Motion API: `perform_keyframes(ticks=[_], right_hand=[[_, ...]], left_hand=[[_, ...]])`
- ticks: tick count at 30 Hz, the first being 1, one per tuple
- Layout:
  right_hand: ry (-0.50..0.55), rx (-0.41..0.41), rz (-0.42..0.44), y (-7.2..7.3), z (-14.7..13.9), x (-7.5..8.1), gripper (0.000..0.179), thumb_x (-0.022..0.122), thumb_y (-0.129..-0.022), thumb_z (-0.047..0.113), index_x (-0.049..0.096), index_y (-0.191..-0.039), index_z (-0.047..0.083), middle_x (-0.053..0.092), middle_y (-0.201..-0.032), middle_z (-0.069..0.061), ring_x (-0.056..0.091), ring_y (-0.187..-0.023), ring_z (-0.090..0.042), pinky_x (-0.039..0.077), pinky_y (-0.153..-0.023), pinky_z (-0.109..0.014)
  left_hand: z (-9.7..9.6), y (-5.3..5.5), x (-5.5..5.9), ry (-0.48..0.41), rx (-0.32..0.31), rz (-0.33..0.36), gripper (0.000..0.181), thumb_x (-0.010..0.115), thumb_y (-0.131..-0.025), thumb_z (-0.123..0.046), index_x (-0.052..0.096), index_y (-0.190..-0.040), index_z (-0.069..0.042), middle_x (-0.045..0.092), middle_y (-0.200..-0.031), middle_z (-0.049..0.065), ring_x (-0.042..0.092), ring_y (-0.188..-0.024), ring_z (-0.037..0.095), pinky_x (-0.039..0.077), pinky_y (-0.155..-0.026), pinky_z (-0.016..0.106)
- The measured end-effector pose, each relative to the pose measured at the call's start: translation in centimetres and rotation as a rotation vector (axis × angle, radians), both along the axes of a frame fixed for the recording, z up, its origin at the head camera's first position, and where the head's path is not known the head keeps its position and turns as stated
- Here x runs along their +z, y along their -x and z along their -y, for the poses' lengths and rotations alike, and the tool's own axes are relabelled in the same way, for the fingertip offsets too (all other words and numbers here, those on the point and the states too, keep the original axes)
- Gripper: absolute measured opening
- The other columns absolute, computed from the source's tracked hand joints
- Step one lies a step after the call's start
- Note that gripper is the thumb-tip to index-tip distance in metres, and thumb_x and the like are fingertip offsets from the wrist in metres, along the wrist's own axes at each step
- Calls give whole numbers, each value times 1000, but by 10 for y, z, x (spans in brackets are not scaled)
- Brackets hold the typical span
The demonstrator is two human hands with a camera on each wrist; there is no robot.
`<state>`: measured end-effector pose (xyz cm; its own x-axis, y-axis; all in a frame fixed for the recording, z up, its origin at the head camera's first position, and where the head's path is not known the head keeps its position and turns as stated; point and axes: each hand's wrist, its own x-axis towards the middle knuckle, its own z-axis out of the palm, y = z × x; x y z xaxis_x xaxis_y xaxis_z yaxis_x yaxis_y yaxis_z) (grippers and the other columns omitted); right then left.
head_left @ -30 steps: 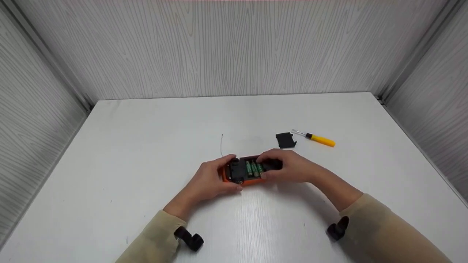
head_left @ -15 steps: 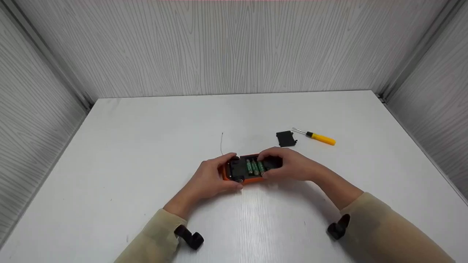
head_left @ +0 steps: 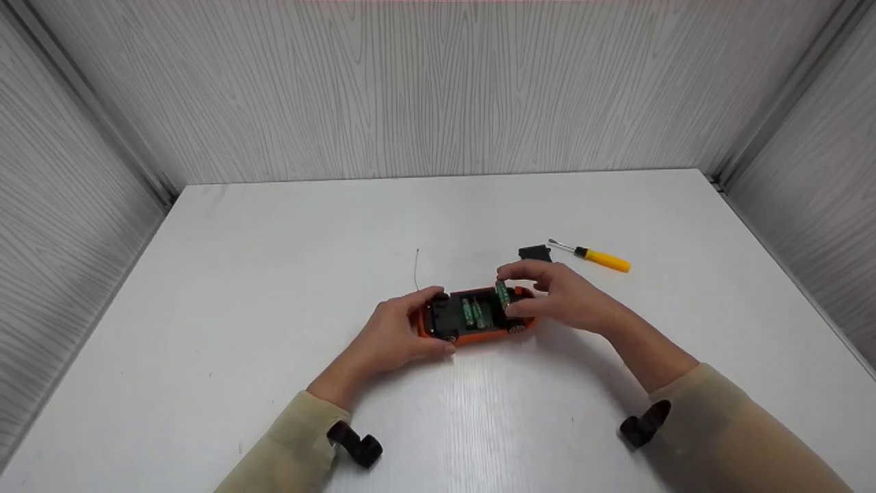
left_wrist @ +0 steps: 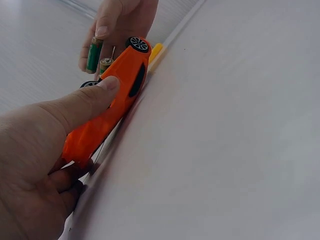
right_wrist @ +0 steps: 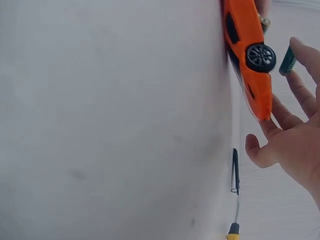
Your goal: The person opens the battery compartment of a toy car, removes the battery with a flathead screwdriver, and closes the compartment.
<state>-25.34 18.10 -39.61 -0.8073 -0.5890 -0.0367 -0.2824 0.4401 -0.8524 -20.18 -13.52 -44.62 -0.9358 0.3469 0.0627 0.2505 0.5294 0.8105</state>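
Observation:
An orange toy car [head_left: 481, 337] lies upside down on the white table, its black underside and battery compartment uncovered. My left hand [head_left: 395, 337] grips the car's left end, thumb on the near side and fingers at the far side. Between thumb and fingertips, my right hand [head_left: 575, 301] pinches a green battery [head_left: 503, 294], held tilted above the compartment's right part. Two more green batteries [head_left: 468, 312] sit inside, toward the left. The left wrist view shows the held battery [left_wrist: 94, 54] raised apart from the car; a battery end [left_wrist: 106, 63] peeks over the car's side.
Beyond my right hand lies a black battery cover [head_left: 534, 253], partly hidden by the fingers. A screwdriver [head_left: 606, 260] with a yellow handle rests to its right. From the car's far side a thin wire antenna [head_left: 416, 268] sticks out. Grey wood-grain panels [head_left: 438, 89] enclose the table.
My right hand has lifted the rightmost battery out of the compartment and moved right and away with it. It now covers part of the black cover. The left hand has kept its grip.

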Motion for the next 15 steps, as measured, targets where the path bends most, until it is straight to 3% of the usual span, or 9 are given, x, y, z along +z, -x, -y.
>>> perform_keyframes(ticks=[4,15], right_hand=[[-4,-29,-62,4,-16,5,54,82,-95,27,64,-144,14,62,-144,1,53,-141,-29,34,-118,-59],[-50,-143,-63,16,-68,8,51,83,-94,25,65,-141,15,64,-142,-3,55,-137,-29,32,-118,-59]], left_hand=[[-1,1,1,5,1,-6,96,98,-76,-41,53,-158,-19,64,-143,-1,58,-126,18,45,-109,43],[0,0,0,1,11,9,95,98,-77,-39,53,-158,-19,64,-142,-3,58,-129,19,43,-110,44]])
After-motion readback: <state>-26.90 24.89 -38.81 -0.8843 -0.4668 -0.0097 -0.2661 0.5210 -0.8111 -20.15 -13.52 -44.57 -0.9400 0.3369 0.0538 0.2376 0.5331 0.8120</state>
